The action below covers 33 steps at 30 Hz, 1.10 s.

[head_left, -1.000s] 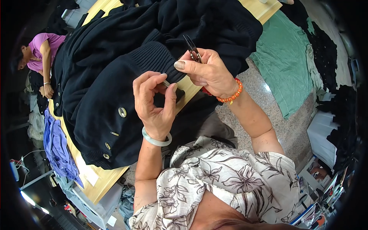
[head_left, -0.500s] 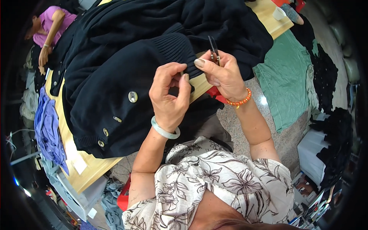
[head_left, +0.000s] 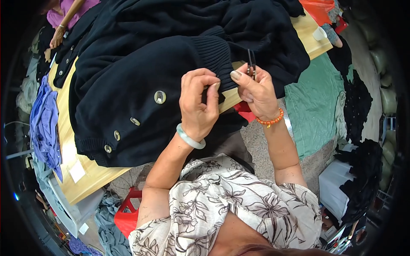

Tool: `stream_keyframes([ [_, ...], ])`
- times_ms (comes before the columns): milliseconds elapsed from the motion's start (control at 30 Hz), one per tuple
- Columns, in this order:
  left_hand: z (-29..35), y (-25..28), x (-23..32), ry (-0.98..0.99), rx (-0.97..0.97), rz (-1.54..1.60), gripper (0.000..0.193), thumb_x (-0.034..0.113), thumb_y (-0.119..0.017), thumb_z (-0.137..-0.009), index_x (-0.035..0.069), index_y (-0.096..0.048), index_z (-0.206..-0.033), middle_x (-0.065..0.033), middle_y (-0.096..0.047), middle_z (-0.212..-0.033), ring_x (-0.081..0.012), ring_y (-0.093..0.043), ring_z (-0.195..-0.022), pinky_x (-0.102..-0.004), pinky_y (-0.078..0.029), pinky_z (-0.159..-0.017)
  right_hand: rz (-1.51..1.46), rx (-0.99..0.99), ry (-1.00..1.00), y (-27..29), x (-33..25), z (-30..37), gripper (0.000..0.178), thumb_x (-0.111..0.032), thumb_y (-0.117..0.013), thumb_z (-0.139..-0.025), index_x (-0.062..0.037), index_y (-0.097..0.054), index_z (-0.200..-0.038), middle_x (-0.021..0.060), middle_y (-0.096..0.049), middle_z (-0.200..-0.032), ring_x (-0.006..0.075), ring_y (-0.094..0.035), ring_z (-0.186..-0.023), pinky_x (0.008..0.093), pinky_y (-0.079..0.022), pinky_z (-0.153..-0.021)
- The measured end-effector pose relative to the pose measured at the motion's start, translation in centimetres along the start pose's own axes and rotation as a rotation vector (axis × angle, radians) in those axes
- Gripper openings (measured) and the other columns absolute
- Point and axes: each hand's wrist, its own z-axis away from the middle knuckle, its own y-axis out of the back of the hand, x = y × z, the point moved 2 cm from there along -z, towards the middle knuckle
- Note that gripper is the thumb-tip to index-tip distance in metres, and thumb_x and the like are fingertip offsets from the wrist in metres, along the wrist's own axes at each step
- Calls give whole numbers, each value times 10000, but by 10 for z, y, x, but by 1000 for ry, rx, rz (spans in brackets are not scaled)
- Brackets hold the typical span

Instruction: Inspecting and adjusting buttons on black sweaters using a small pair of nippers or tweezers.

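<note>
A black knit cardigan (head_left: pixel 132 81) with large shiny buttons is spread over the wooden table, its ribbed edge (head_left: pixel 213 53) facing my hands. My left hand (head_left: pixel 198 100), wearing a pale bangle, is closed in a pinch at the end of that ribbing. Its fingers partly hide the bit of knit they hold. Just to the right, my right hand (head_left: pixel 258 94), with an orange bead bracelet, grips small dark thread snips (head_left: pixel 251 64). Their blades point away from me, up over the black fabric. The two hands are a short gap apart.
Purple cloth (head_left: pixel 45 128) hangs off the left edge of the table (head_left: pixel 94 181). A white cup (head_left: pixel 319 33) stands at the far right corner. Green fabric (head_left: pixel 316 102) lies at the right. A red stool (head_left: pixel 128 213) is by my left elbow. Another person's arm (head_left: pixel 68 19) shows far left.
The view has shifted a little, so the hands and table sit differently in it. Both hands keep their hold, and my right thumb is slightly farther from my left fingers.
</note>
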Motion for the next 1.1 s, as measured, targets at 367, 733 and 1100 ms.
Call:
stream_keyframes([
  [367,15,4,-14,-2,18,-5,55,-44,-583,-964,-2,-588,-999,-117,-622,-1076,-179,-592,-937,-272,-482,-833,1025,157,629,-23,-24,32,342,-179,-764,-902,27,-630,-1141,56,-622,-828,144,-623,-720,261,-500,-625],
  [733,18,1,-14,50,19,45,102,-74,-602,-911,3,-577,-974,-144,-625,-1039,-264,-606,-953,-348,-502,-841,1360,19,333,-45,-13,61,174,-179,-636,-963,-22,-561,-984,140,-656,-771,334,-662,-655,421,-488,-559],
  [1100,17,-6,-13,-63,32,-83,128,-98,-627,-909,-4,-602,-993,-135,-622,-1055,-227,-600,-934,-311,-494,-826,1444,88,282,-46,-7,51,168,-182,-638,-949,-40,-558,-991,170,-688,-830,372,-680,-702,457,-527,-589],
])
